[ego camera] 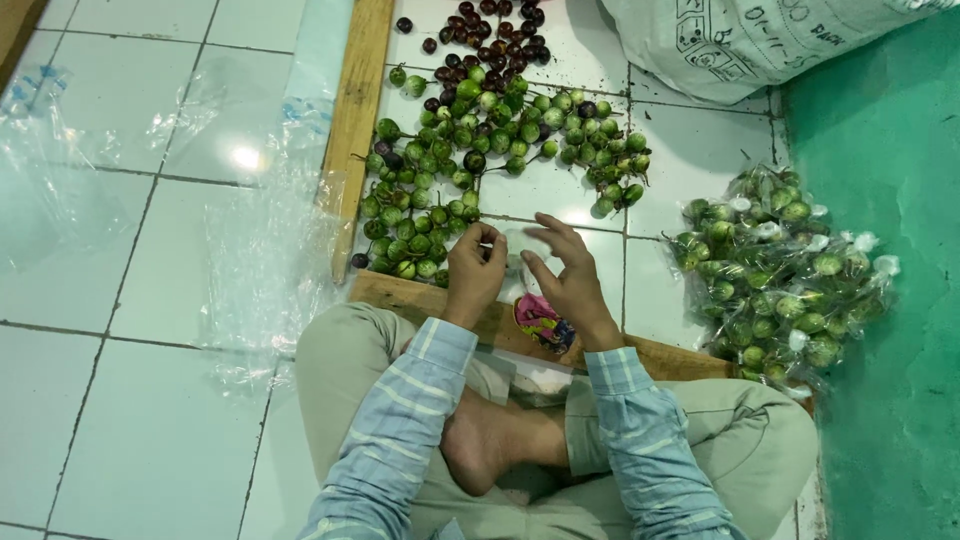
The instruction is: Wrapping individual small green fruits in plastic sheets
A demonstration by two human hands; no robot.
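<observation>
Two bare hands meet over a white tiled floor (150,260), both working a small clear plastic bag (518,268) between them. The left hand (476,268) has its fingertips (487,238) curled together and pinched on the bag's upper edge. The right hand (565,275) touches the bag from the other side with its fingers (556,232) spread apart; whether they actually clamp the film cannot be told. Just beyond the fingertips lies a loose heap of small round green fruits (470,150), and farther out a smaller cluster of dark purple ones (495,30). Below the right palm, near the wrist, sits a small bundle of pink and multicoloured bands (540,318) on a wooden plank (420,295). Well to the right of the right-hand fingers rests a pile of filled clear bags of green fruits (780,275). Left of the left-hand fingers, a second plank (355,110) runs away along the heap, with loose clear plastic sheets (255,250) beyond it.
</observation>
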